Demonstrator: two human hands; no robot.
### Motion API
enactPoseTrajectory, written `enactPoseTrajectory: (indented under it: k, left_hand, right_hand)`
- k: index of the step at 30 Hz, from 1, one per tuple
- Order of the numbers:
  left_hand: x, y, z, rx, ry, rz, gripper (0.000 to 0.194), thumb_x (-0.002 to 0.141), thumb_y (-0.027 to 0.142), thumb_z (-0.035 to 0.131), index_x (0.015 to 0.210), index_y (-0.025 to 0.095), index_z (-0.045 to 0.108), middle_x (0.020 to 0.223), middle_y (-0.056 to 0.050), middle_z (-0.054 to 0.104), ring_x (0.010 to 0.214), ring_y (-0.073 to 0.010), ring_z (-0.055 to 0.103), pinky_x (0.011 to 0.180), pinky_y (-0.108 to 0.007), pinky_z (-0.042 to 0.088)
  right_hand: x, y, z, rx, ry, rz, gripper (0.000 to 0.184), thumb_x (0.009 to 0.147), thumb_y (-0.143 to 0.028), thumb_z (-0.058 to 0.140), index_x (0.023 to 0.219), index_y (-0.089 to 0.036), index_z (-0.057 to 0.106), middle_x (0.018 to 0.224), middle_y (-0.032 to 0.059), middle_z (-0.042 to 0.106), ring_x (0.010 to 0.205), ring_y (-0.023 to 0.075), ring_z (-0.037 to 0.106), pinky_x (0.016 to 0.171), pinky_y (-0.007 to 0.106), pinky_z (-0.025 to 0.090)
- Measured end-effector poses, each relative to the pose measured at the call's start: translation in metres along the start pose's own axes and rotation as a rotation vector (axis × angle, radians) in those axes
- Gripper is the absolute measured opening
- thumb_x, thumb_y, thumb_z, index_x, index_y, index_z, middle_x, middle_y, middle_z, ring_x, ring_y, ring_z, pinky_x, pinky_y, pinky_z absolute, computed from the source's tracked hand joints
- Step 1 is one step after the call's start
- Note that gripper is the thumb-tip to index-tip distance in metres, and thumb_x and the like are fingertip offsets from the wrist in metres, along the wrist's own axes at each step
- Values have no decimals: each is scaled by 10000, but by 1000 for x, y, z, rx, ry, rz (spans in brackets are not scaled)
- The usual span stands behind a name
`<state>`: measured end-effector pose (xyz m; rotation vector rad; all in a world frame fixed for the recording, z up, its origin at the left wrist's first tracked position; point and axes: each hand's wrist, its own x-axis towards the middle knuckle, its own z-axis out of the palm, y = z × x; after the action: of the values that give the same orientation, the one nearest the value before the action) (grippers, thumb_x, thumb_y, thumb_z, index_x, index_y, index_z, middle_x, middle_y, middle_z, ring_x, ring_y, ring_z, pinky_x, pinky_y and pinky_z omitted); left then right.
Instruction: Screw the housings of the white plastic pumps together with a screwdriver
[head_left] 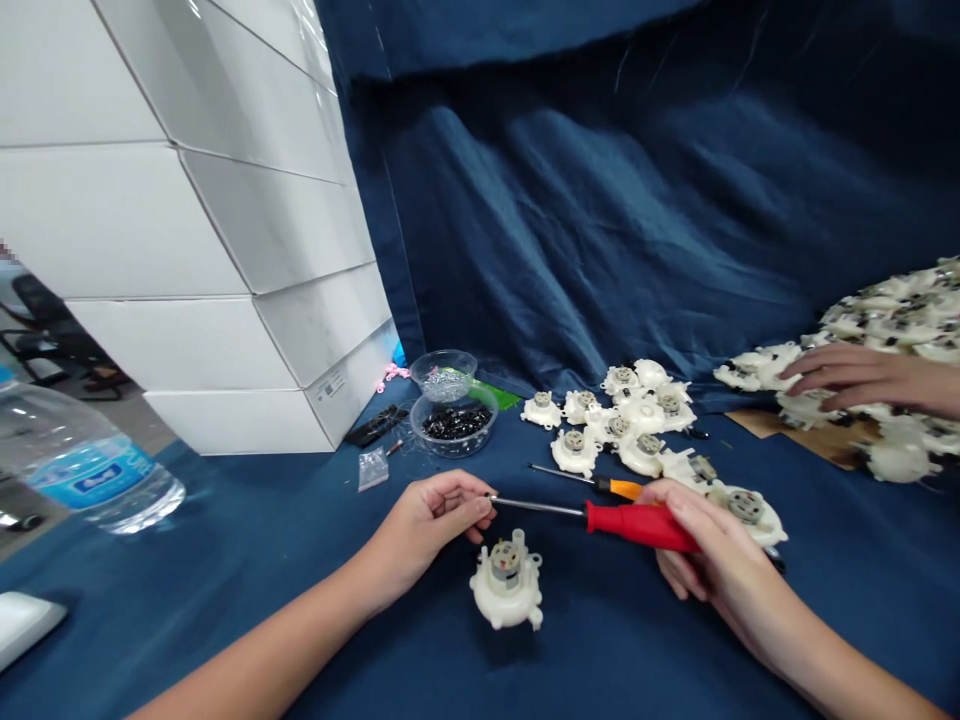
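My right hand (709,540) is closed around the red handle of a screwdriver (626,522), its shaft pointing left. At the shaft's tip, the thumb and fingers of my left hand (442,508) are pinched together; whatever small thing they hold is too small to make out. Just below the shaft, a cream plastic housing with a small round motor (507,592) sits upright on the blue cloth, touched by neither hand. A second screwdriver with an orange and black handle (622,488) lies behind the red one.
Several similar housings (645,412) lie behind my right hand. Clear tubs hold black parts (454,422) and small metal pieces (444,382). White boxes (202,350) and a water bottle (90,470) stand left. Another person's hand (874,378) reaches into a housing pile (900,310).
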<state>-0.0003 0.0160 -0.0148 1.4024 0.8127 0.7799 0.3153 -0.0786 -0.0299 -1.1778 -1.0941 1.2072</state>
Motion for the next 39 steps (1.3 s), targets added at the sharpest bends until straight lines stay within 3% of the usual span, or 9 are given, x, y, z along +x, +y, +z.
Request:
enactPoseTrajectory:
  k: [4, 8, 13, 16, 20, 23, 29, 34, 39]
  left_hand:
    - [0, -2, 1, 8, 1, 25, 241, 887, 368, 801, 1000, 162, 746, 876, -36, 751, 811, -151, 680, 717, -276, 566]
    - [-1, -1, 1, 0, 3, 25, 231, 877, 351, 813, 1003, 167, 753, 886, -33, 755, 811, -147, 679, 724, -277, 569]
    - [-2, -1, 1, -11, -6, 16, 217, 880, 342, 811, 991, 165, 753, 880, -32, 762, 812, -141, 687, 730, -267, 565]
    - [-1, 0, 2, -14, 16, 25, 218, 876, 340, 815, 991, 166, 748, 900, -34, 767, 818, -142, 685, 726, -266, 567]
    - [-2, 0, 3, -21, 24, 34, 212, 880, 336, 813, 992, 168, 746, 917, -39, 775, 828, -145, 687, 722, -263, 566]
    - [-2, -1, 2, -16, 12, 31, 205, 885, 332, 809, 995, 169, 753, 923, -42, 779, 832, -144, 690, 731, -263, 566]
    - [-3, -1, 1, -32, 12, 18, 213, 889, 345, 806, 1006, 175, 751, 932, -42, 783, 821, -140, 696, 742, -267, 563]
    - [-4, 1, 2, -21, 16, 10, 235, 885, 357, 805, 1016, 170, 749, 939, -47, 778, 819, -145, 690, 747, -275, 559]
    - [-4, 2, 3, -5, 21, -1, 243, 892, 370, 794, 1025, 173, 745, 942, -51, 775, 822, -152, 687, 743, -279, 554]
  right_hand:
    - [1, 2, 0, -20, 37, 26, 377, 987, -589, 616, 964, -213, 614, 390, -115, 388, 355, 92, 352, 433, 239, 332]
    - [3, 3, -1, 57, 80, 27, 397, 902, -534, 758, 1101, -228, 600, 424, -120, 440, 384, 94, 387, 468, 245, 387]
    - [4, 3, -2, 25, 87, -16, 482, 832, -476, 835, 1175, -265, 571, 639, -64, 611, 470, 119, 505, 487, 248, 393]
    - [2, 3, -1, 20, 56, -13, 436, 882, -526, 768, 1175, -266, 575, 687, -44, 641, 493, 130, 526, 499, 259, 420]
    - [-1, 1, 0, -4, 35, 68, 437, 994, -630, 559, 1148, -222, 588, 461, -82, 505, 375, 127, 438, 437, 256, 373]
    - [-2, 0, 1, -23, 44, 81, 411, 977, -611, 614, 1089, -217, 590, 394, -108, 438, 348, 112, 402, 432, 243, 374]
    - [0, 0, 1, 51, 62, 41, 413, 902, -552, 752, 1096, -256, 539, 439, -102, 507, 409, 118, 444, 486, 244, 407]
    - [0, -1, 0, 31, 58, -11, 525, 852, -478, 825, 1229, -299, 507, 658, -70, 648, 476, 136, 529, 530, 267, 438]
    - [-1, -2, 2, 95, 53, 66, 414, 968, -608, 608, 1159, -244, 565, 593, -37, 622, 460, 161, 513, 485, 287, 428]
